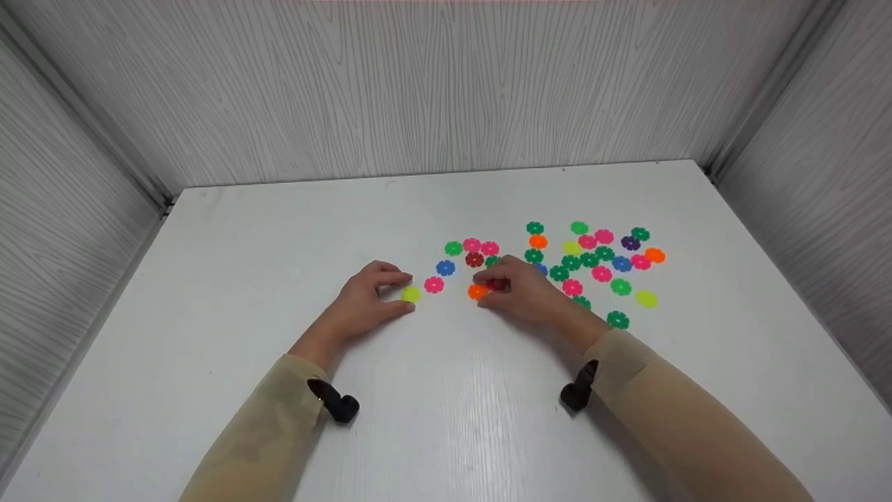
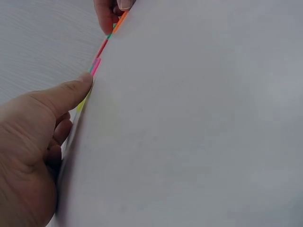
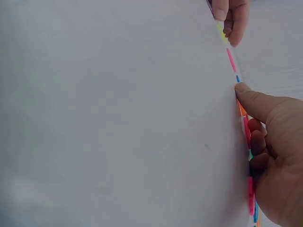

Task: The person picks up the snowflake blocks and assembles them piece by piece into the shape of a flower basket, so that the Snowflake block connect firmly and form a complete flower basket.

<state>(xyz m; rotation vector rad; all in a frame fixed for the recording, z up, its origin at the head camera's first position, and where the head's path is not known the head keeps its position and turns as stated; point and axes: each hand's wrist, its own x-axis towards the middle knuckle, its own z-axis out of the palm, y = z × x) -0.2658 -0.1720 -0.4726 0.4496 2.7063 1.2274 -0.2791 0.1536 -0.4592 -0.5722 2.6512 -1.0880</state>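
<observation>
My left hand [image 1: 366, 296] holds a yellow snowflake disc [image 1: 410, 295] flat on the table, thumb and forefinger at opposite edges. In the left wrist view, this yellow disc [image 2: 81, 105] shows edge-on beside the thumb. Across from it, my right hand [image 1: 519, 289] has thumb and fingertips around an orange snowflake disc [image 1: 477, 291]. A red-pink disc [image 1: 495, 284] is partly hidden under those right fingers. Between the hands lie a pink disc [image 1: 434, 284] and a blue disc [image 1: 445, 268]. They form a curve with a light green disc [image 1: 454, 248] and a pink one [image 1: 472, 245].
A dark red disc [image 1: 474, 259] lies beside that curve. Many more flat discs spread right of the right hand, among them a dark purple disc [image 1: 631, 242], a yellow-green disc [image 1: 647, 299] and a dark green disc [image 1: 617, 320]. Wood-grain panels [image 1: 418, 90] surround the white table [image 1: 432, 432].
</observation>
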